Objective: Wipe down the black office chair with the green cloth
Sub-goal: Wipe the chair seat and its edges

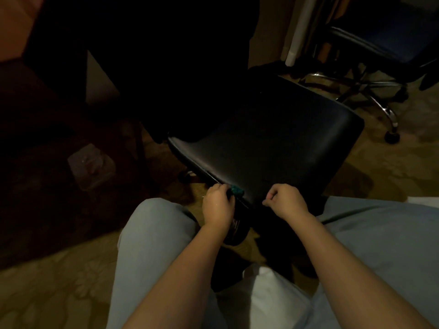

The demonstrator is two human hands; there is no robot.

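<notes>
The black office chair [268, 143] stands in front of me in dim light, its glossy seat facing up and its backrest lost in shadow at the upper left. My left hand [217, 204] grips the bunched green cloth [237, 190] against the seat's near front edge; only a small tuft shows past my fingers. My right hand [286, 200] sits at the same edge a little to the right, fingers curled. Whether it grips the seat rim is unclear.
A second chair [380, 43] with a chrome wheeled base [389, 119] stands at the upper right. A white pole [298, 32] rises behind the seat. Dark furniture fills the upper left. My knees in light trousers [152, 233] flank the chair's base over tan floor.
</notes>
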